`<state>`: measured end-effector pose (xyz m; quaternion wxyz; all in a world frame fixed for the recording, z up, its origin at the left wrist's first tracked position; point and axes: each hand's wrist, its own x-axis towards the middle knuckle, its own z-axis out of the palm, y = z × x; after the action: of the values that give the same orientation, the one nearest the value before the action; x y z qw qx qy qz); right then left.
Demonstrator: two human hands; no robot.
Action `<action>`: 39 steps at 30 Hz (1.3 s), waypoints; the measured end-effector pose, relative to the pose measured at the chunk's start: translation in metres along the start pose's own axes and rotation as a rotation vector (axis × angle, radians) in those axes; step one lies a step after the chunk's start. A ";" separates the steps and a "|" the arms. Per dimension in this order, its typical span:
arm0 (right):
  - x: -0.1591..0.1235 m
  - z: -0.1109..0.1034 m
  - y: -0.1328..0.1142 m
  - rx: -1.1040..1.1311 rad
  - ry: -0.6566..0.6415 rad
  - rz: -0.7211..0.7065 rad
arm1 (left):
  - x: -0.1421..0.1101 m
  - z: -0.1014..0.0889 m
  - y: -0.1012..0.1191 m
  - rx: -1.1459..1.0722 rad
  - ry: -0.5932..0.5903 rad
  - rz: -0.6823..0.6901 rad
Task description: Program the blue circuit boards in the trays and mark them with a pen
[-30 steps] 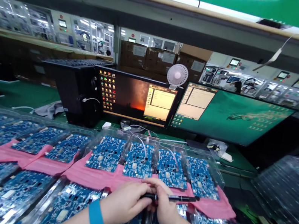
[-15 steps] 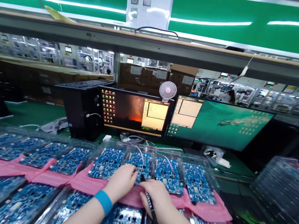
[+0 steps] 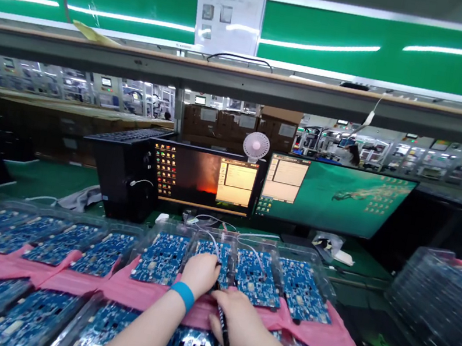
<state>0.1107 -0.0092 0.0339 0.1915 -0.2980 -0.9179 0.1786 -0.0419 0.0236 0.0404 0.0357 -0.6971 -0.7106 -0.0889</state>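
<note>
My left hand (image 3: 199,272), a blue band on its wrist, rests with curled fingers on a blue circuit board (image 3: 212,258) in a clear tray, the second of a row of boards. Whether the fingers grip anything is hidden. My right hand (image 3: 235,321) is just below and right of it, closed round a black pen (image 3: 222,323) whose tip points toward the same board. Thin white cables (image 3: 220,236) run from behind onto the boards. Pink sheets (image 3: 136,290) lie under the trays.
Two monitors (image 3: 207,178) (image 3: 333,196) stand behind the boards, with a small white fan (image 3: 255,145) on top and a black computer case (image 3: 125,170) to the left. More board trays (image 3: 30,234) fill the left and the front. A stack of clear trays (image 3: 443,309) sits at right.
Both hands moved forward from the near trays onto the far row. The pen went from being held across between both hands to being held in the right hand alone. The camera tilted up.
</note>
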 end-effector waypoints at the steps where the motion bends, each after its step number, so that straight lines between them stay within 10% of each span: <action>1: 0.000 -0.001 0.000 0.002 -0.006 0.005 | 0.000 0.001 0.001 0.009 -0.001 0.005; 19: -0.005 0.000 0.002 0.023 -0.012 0.007 | -0.002 0.000 0.002 -0.027 -0.002 -0.053; 30: -0.008 -0.005 0.005 0.055 -0.050 0.030 | -0.014 -0.040 -0.107 -0.065 0.047 -0.248; 39: -0.008 -0.007 0.006 0.082 -0.059 0.026 | -0.013 -0.027 -0.121 -0.138 -0.108 -0.199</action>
<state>0.1231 -0.0083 0.0348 0.1743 -0.2962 -0.9111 0.2273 -0.1645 0.0045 0.0558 -0.0598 -0.6277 -0.7693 -0.1032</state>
